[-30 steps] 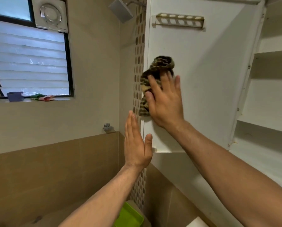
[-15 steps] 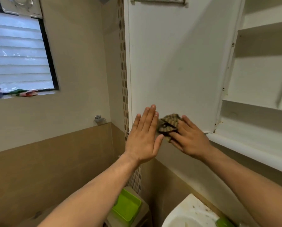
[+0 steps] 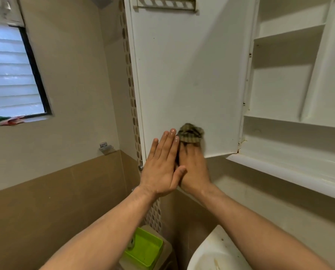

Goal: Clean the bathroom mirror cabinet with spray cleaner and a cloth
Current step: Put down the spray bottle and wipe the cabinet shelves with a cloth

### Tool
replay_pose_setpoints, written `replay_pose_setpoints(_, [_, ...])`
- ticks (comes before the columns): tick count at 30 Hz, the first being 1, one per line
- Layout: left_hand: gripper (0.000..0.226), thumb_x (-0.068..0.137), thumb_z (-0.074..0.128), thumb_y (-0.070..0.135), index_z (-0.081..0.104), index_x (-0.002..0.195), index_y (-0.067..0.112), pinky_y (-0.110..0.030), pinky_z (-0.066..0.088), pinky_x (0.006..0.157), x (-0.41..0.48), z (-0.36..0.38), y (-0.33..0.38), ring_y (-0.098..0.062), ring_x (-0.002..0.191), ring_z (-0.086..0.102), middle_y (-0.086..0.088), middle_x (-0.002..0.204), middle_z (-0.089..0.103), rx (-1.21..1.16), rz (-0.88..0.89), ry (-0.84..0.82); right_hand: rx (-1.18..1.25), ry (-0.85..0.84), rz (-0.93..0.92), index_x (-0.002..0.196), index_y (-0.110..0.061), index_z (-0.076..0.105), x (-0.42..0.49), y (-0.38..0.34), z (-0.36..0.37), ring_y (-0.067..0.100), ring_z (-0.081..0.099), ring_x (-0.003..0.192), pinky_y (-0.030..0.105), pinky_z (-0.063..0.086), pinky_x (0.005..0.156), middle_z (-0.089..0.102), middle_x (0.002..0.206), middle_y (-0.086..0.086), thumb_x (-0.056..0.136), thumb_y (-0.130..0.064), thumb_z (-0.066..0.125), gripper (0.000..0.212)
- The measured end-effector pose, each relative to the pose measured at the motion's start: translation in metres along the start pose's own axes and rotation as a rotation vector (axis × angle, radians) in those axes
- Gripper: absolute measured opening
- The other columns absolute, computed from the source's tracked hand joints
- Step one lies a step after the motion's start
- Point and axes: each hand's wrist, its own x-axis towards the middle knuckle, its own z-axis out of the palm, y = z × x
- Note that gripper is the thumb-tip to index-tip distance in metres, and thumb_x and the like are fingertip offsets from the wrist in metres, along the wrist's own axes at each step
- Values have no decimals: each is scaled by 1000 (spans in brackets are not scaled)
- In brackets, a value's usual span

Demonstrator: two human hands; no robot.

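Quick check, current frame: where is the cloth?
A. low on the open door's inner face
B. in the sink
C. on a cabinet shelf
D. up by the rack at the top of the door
A: the right hand presses the cloth against the open door just above its bottom edge, with the left hand flat beside it.

Both forearms bare up to frame edge; left grip nails trimmed short (right grip blurred).
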Motion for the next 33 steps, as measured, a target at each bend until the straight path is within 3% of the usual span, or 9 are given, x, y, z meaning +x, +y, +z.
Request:
replay_pose_setpoints(3, [82,104,18,61,8,163,5,-49,2,129,0,-1,4,-30,160,2,-13,173,0,-3,-15,-7,54,-19,-224,164,-19,-1,-10,-9,10,18,-1,158,38,4,128,-4,172,2,93,-46,54,93])
replay_pose_setpoints(5, [81,104,17,61,5,163,7,-48,2,129,-2,0,4,-29,160,0,-12,173,-2,9,-15,-31,147,-56,-209,162,-28,-10,-18,-2,9,4,-15,155,36,8,128,-21,168,-12,93,-35,63,100])
replay_pose_setpoints(7, [79,105,17,59,6,163,6,-48,2,129,-5,2,4,-29,160,0,-12,173,-2,7,4,-50,141,-87,-291,163,-28,1,-25,18,5,7,-1,157,39,17,127,-6,171,-11,97,-21,59,89])
replay_pose_setpoints(9, [78,106,18,57,8,163,4,-48,2,129,-5,4,6,-29,160,0,-13,173,0,4,14,-58,-2,-17,-391,156,-16,33,-31,39,-5,22,31,150,45,22,126,36,161,5,94,-14,60,67])
replay_pose_setpoints(12, [77,106,19,54,10,163,2,-46,-2,129,-6,7,9,-31,159,1,-15,172,1,16,26,-59,-234,35,-210,141,-8,52,-45,67,-19,35,55,127,51,25,124,61,132,19,82,-5,71,63])
replay_pose_setpoints(16, [76,106,19,53,9,163,3,-44,-6,128,-7,13,16,-30,159,-1,-14,172,1,51,40,-69,-376,-59,239,150,1,38,-41,92,-48,40,51,125,51,21,125,54,134,24,72,2,70,84])
replay_pose_setpoints(22, [77,103,30,49,14,162,3,-43,-5,128,0,24,36,-27,160,-1,-15,172,4,35,59,-105,-269,26,215,153,2,31,4,107,-71,41,50,123,48,45,110,47,139,26,67,12,73,96])
replay_pose_setpoints(28, [76,104,31,48,14,163,3,-43,-6,128,-9,23,32,-27,160,-2,-12,173,-1,23,55,-129,-218,-87,425,148,4,41,-58,66,-34,38,59,117,43,52,103,55,134,25,67,4,79,90])
replay_pose_setpoints(33, [75,105,29,48,15,163,3,-45,-2,129,-18,13,24,-28,160,0,-13,172,2,-22,67,-128,-105,-23,657,149,-2,38,-40,35,-33,32,53,123,40,46,109,49,140,18,67,-8,84,94])
